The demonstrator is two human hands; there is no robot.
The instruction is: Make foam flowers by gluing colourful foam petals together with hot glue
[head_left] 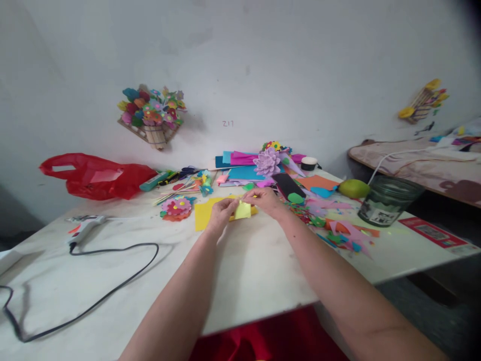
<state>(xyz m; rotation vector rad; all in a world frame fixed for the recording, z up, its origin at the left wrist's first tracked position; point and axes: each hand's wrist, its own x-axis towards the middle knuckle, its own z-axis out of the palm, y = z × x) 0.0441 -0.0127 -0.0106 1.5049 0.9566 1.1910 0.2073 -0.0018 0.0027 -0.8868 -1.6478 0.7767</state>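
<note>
A small pale yellow piece of craft sheet [243, 211] is pinched at its upper left corner between the thumb and fingers of my left hand [222, 214]. My right hand [265, 200] is closed in a pinch at the top edge of that piece, its fingertips close to those of the left. What lies between the right fingertips is too small to make out. Beneath both hands a larger, deeper yellow sheet [202, 216] lies flat on the white table [244, 281].
A glue gun [87, 229] with a looping black cord lies left, near a red plastic bag [108, 175] and layered foam flowers [176, 207]. Coloured sheets [244, 173], a phone [288, 186], colourful scraps [343, 235], a green fruit [353, 188] and a glass jar [387, 200] stand behind and right.
</note>
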